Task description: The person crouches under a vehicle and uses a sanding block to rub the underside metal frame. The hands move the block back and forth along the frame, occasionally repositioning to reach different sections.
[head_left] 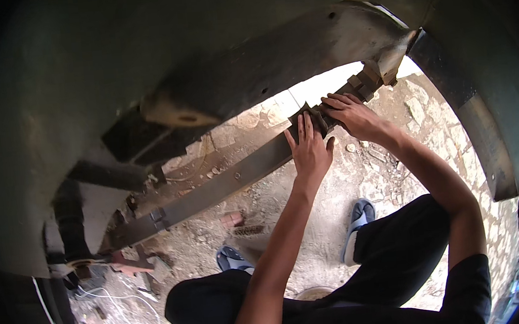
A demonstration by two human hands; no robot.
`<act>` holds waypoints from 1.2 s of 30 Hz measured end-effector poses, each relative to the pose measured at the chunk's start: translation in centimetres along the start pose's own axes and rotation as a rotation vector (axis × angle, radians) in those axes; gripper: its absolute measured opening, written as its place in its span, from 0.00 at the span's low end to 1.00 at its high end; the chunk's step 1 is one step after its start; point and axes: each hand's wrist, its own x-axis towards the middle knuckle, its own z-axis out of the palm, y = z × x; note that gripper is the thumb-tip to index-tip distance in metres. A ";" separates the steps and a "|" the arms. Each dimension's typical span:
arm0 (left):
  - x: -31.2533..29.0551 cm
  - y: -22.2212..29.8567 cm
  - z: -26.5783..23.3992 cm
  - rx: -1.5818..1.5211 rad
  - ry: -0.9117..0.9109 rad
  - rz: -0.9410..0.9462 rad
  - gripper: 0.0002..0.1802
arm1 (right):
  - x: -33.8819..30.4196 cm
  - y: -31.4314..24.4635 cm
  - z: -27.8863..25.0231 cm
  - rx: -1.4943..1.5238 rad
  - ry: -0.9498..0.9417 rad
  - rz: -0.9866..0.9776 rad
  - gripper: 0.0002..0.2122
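A long, curved leaf spring (231,186) runs from lower left to upper right beneath a vehicle body. My left hand (311,151) rests against a dark, ragged-edged piece (316,120) at the spring's upper part; I cannot tell what that piece is. Its fingers are stretched out over the piece, thumb apart. Just to the right, my right hand (356,119) lies with extended fingers along the spring beside the same piece. Its thumb is mostly hidden. Past the right fingertips, a dark, blocky bracket (375,76) sits at the spring's upper end.
A metal frame rail (276,65) passes above the hands, and curved body panels (481,81) close in on both sides. Below is rough, stony ground (314,219) with a reddish block (232,219). White cable (121,307) lies at lower left. My slippered feet stand below the spring.
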 end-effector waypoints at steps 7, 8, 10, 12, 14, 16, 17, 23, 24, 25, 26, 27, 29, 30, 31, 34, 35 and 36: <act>-1.6 1.0 1.1 -0.034 0.084 0.003 0.38 | -0.6 -0.3 -0.9 0.043 -0.003 0.020 0.25; -1.6 0.8 0.7 -0.030 0.047 -0.007 0.38 | -0.6 -0.4 -0.9 0.049 -0.019 0.022 0.24; -1.2 0.7 -0.2 -0.020 -0.032 -0.020 0.39 | -0.5 -0.4 -0.2 0.041 -0.027 0.012 0.24; -0.7 0.5 -0.6 -0.007 -0.052 -0.020 0.41 | -0.6 -0.3 0.1 0.050 -0.018 0.001 0.23; 0.2 0.6 -0.6 -0.012 -0.050 -0.016 0.42 | -0.5 0.2 0.2 0.034 -0.032 0.020 0.23; 0.6 0.1 0.8 -0.024 0.069 0.033 0.42 | -0.8 1.7 2.1 0.044 0.000 0.020 0.21; 0.4 -0.2 0.3 -0.009 0.013 0.015 0.40 | -0.7 0.4 1.5 0.055 0.012 0.032 0.20; 0.6 -0.6 -0.4 -0.015 -0.031 -0.003 0.43 | -0.2 0.6 1.2 0.014 0.035 0.006 0.19; 0.4 -0.6 -0.3 0.013 -0.010 -0.013 0.44 | 0.0 0.2 0.9 0.019 0.048 -0.005 0.20; 0.0 -0.2 -0.4 0.003 -0.036 -0.037 0.46 | -0.1 0.0 0.5 0.006 -0.035 0.006 0.24; -0.1 -0.1 -0.3 0.002 -0.037 -0.025 0.45 | -0.1 0.0 0.2 -0.012 -0.044 0.001 0.24; -0.3 -0.1 -0.1 0.007 -0.014 -0.006 0.43 | -0.1 -0.3 -0.1 -0.001 -0.033 0.008 0.23; -0.4 0.0 0.2 0.020 -0.017 0.018 0.40 | -0.6 -0.3 -0.4 -0.004 -0.035 0.019 0.23; 0.1 0.6 0.0 -0.026 -0.022 0.003 0.40 | -0.8 -0.2 -0.6 -0.021 -0.026 0.028 0.22; 0.3 0.7 -0.4 -0.051 -0.041 -0.009 0.40 | -0.9 -0.6 -0.3 -0.017 -0.003 0.041 0.22; 0.5 0.4 0.0 -0.049 0.000 -0.028 0.41 | -0.8 -0.4 -0.4 -0.027 -0.029 0.037 0.23; 0.4 0.3 0.4 -0.042 0.009 -0.029 0.42 | -0.9 -0.6 -0.2 -0.025 -0.039 0.054 0.23; 0.5 0.2 0.0 -0.025 0.017 -0.021 0.42 | -0.6 -0.7 -0.1 -0.010 -0.031 0.054 0.22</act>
